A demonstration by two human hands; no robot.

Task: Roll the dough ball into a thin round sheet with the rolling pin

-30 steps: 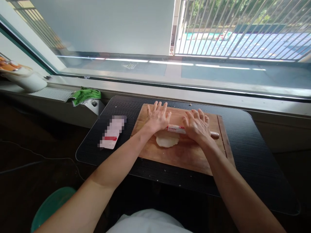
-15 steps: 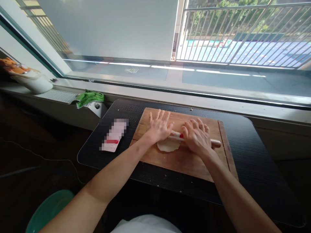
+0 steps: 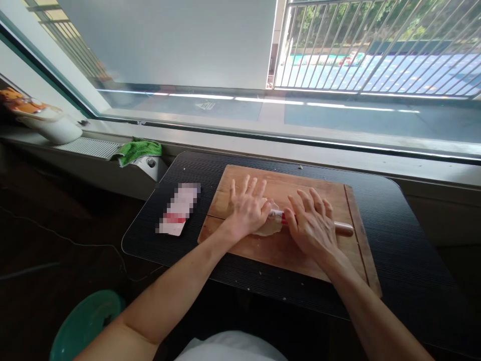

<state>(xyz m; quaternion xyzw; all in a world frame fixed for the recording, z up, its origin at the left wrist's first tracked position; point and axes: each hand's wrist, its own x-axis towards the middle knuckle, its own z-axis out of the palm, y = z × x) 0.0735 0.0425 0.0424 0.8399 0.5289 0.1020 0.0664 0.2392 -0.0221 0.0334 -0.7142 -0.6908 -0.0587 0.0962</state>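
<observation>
- Over the rolling pin's left part, the left hand is laid open, likely for even pressure.
- Dough is pressed between rolling pin and board.
- Farther right, the right hand is likewise spread open.

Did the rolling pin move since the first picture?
Yes. The rolling pin came nearer, away from the far edge of the table; dough now shows on both sides of it.

"Where's the light from?"
"That window, bright daylight; the floor sinks into shadow."
"Clear view?"
"Coarse pixels mask that pale pink object, and the railing slants, stretched."
</observation>
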